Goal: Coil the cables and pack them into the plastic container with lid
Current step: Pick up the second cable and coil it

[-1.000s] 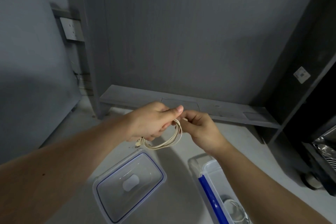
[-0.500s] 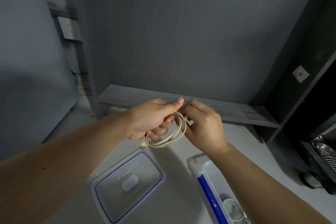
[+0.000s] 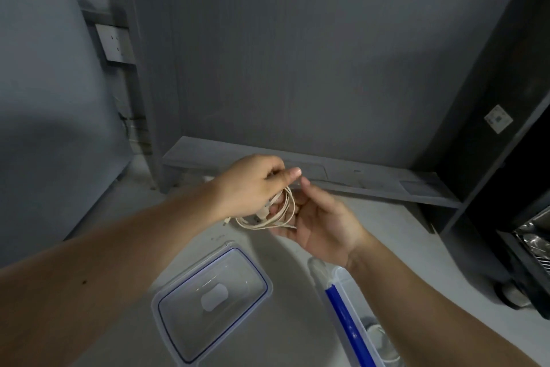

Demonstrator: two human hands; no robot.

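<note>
A thin cream cable [image 3: 269, 217] is wound into a small coil and hangs in the air between both hands, above the white table. My left hand [image 3: 253, 185] grips the coil from the top, thumb stretched to the right. My right hand [image 3: 321, 223] cups the coil from below and the right, palm turned up. The clear lid with a blue seal line [image 3: 211, 298] lies flat on the table below the hands. The clear container with a blue clip [image 3: 348, 319] stands at the lower right, partly behind my right forearm, with a coiled white cable [image 3: 384, 340] inside.
A low grey shelf [image 3: 372, 185] runs along the grey wall behind the hands. A dark cabinet [image 3: 506, 128] with a metal rack stands at the right. A wall socket [image 3: 114, 42] sits at the upper left. The white table [image 3: 300, 292] spreads between lid and container.
My right hand has turned palm up and dropped under the coil. The coil has tightened and now rests lower between both hands.
</note>
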